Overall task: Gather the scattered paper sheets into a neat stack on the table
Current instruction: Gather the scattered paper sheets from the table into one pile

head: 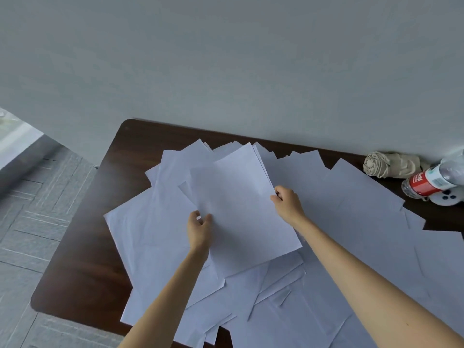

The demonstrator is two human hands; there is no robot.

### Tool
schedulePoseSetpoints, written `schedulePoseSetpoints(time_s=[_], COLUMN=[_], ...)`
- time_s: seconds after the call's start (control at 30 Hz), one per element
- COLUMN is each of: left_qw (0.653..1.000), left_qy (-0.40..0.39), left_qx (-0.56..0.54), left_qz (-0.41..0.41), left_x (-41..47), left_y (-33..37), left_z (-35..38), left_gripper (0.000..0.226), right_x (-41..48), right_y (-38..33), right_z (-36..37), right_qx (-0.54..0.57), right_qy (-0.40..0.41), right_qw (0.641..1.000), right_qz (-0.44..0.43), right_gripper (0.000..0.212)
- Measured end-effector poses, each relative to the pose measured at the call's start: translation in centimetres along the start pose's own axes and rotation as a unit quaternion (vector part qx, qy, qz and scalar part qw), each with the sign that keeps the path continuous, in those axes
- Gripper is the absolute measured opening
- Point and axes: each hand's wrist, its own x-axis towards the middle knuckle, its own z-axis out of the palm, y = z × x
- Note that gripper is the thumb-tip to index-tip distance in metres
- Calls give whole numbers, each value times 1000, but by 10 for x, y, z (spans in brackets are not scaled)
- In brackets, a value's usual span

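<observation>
Many white paper sheets lie scattered and overlapping across a dark brown table. I hold a small bundle of sheets tilted above the pile. My left hand grips its left edge, thumb on top. My right hand pinches its right edge. Several sheet edges fan out behind the top of the bundle. Both forearms reach in from the bottom of the view.
A crumpled beige cloth and a lying plastic bottle with a red label sit at the table's far right by the grey wall. A small white object lies under the bottle. Grey tiled floor lies to the left.
</observation>
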Motion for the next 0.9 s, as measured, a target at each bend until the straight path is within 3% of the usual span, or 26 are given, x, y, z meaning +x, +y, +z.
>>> schedulePoseSetpoints(time_s=[0.17,0.23,0.37,0.47,0.7,0.9], left_qw=[1000,1000,997,992,992,998], left_qy=[9,-12,-58,-82,-117,-59], left_qx=[-25,-23,-27,-56,-33,-24], left_qz=[-5,-13,-46,-75,-42,-2], left_x=[14,23,45,59,80,102], left_y=[4,6,13,19,33,44], left_z=[-28,-39,-53,-59,-61,-76], left_gripper=[12,5,19,15,12,11], right_x=[-14,-19,-27,-31,-42,-41], right_y=[-11,-14,-17,-20,-14,-15], right_z=[12,17,30,40,47,52], right_qx=[30,49,72,102,136,159], right_qy=[9,15,32,37,72,91], right_qw=[999,999,997,993,986,979], right_qz=[-13,-3,26,38,66,94], right_gripper=[36,38,32,28,21,16])
